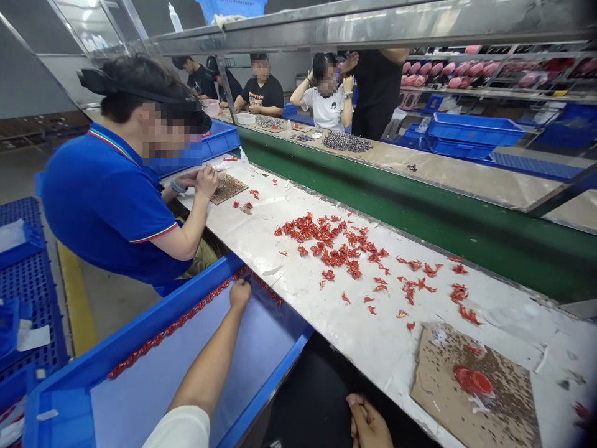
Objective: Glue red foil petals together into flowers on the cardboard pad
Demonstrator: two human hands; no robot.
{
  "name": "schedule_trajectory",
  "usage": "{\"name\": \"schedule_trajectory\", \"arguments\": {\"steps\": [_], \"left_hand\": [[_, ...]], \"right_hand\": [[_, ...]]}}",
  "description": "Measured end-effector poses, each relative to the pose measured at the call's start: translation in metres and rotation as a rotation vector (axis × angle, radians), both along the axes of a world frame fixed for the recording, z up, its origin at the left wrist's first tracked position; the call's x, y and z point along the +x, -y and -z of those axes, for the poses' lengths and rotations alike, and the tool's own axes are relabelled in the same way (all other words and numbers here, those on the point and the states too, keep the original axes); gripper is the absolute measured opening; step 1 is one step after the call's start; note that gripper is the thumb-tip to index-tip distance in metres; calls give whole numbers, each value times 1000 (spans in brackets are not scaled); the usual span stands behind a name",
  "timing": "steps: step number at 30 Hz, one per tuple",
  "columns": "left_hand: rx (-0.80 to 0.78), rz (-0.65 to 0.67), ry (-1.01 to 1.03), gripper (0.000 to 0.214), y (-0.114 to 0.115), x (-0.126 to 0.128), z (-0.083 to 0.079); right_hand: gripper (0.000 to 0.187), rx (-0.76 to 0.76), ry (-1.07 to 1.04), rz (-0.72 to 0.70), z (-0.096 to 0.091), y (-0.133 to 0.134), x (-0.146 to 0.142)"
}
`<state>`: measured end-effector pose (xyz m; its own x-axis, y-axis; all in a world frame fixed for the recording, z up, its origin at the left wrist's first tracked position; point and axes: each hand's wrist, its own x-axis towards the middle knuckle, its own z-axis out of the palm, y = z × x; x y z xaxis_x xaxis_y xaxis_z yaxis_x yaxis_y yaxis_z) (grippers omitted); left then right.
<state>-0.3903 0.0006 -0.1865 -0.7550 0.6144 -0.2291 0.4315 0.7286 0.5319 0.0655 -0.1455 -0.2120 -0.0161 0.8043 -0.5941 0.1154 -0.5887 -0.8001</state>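
Observation:
My left hand (240, 294) reaches into a blue tray (153, 323) with its fingers drawn together. It is at the far end, beside a line of small red pieces (181, 323) set along the tray's edges. What those fingers hold, if anything, is hidden. My right hand (368, 424) is low at the bottom of the view, near the table edge, its fingers curled and thumb pressed in. Nothing can be made out inside it. A loose pile of glossy red pieces (321, 233) lies spread over the white table (289, 292).
A stained cardboard sheet (476, 379) with a red lid-like disc (473, 379) lies at the near right. A co-worker in a blue shirt (107, 193) works at the left over another board (228, 188). Behind the table runs a green belt (396, 205).

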Motion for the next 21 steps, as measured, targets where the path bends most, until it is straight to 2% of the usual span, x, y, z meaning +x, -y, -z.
{"name": "schedule_trajectory", "arguments": {"steps": [7, 13, 21], "left_hand": [[17, -2, 120, 35, 7, 13, 10], [24, -33, 121, 34, 9, 15, 7], [-7, -4, 141, 31, 21, 39, 8]], "right_hand": [[72, -10, -8, 8, -2, -1, -1], [73, -7, -4, 9, -4, 0, -2], [75, -4, 2, -5, -5, -1, 2]]}}
